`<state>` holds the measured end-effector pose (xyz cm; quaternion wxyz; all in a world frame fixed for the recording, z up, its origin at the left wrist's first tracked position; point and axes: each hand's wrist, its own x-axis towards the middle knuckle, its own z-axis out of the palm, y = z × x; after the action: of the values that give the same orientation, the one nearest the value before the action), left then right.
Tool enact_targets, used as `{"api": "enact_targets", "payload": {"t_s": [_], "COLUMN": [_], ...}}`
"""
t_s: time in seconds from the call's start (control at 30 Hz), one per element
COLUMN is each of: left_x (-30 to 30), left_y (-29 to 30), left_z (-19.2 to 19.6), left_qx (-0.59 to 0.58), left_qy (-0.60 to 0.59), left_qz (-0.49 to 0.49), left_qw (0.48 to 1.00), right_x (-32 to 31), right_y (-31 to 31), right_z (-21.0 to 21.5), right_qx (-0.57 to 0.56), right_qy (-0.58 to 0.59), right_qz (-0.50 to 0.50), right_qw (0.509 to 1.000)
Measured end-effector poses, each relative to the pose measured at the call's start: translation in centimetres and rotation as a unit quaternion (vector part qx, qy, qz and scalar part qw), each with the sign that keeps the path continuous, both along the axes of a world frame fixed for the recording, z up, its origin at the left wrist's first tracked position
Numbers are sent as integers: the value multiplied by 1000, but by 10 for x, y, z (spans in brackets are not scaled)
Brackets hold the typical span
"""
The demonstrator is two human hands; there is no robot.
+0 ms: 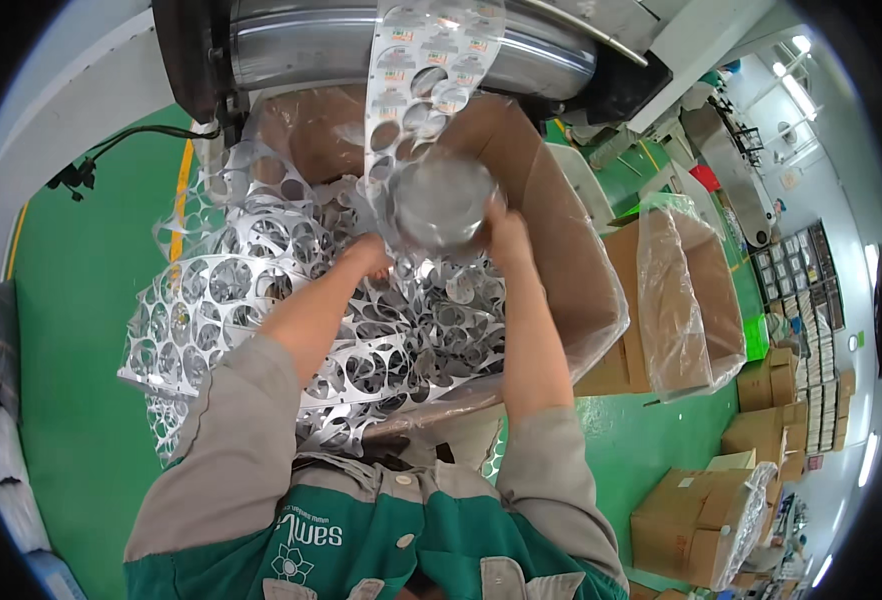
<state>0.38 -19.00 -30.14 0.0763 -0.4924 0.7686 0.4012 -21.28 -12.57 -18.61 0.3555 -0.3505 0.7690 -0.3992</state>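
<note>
A metal roller (301, 55) spans the far side, above the back of a plastic-lined carton (566, 240). A punched strip (389, 105) hangs from it into the carton. Punched scrap (361, 360) lies heaped inside, spilling over the left edge above the floor (81, 330). Over the heap, the right hand (506, 237) is at the right side of a round piece (443, 205), the left hand (369, 257) to its lower left. Right of the carton stands a second lined carton (616, 365); storage shelving (796, 280) lies beyond.
</note>
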Motion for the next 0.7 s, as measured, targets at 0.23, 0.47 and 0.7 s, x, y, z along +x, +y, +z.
{"api": "enact_targets", "payload": {"t_s": [0.23, 0.47, 0.7], "left_x": [-2, -2, -4], "left_y": [7, 53, 47], "left_z": [-22, 7, -8], "left_qx": [-124, -134, -62], "left_qy": [-49, -102, -205], "left_qz": [59, -129, -200], "left_qw": [989, 977, 956], "right_x": [-12, 21, -19], "right_y": [29, 13, 16], "right_z": [19, 66, -58], "right_qx": [158, -383, 267], "right_qy": [384, -449, 360], "right_qz": [343, 96, 299], "right_qw": [843, 802, 842]}}
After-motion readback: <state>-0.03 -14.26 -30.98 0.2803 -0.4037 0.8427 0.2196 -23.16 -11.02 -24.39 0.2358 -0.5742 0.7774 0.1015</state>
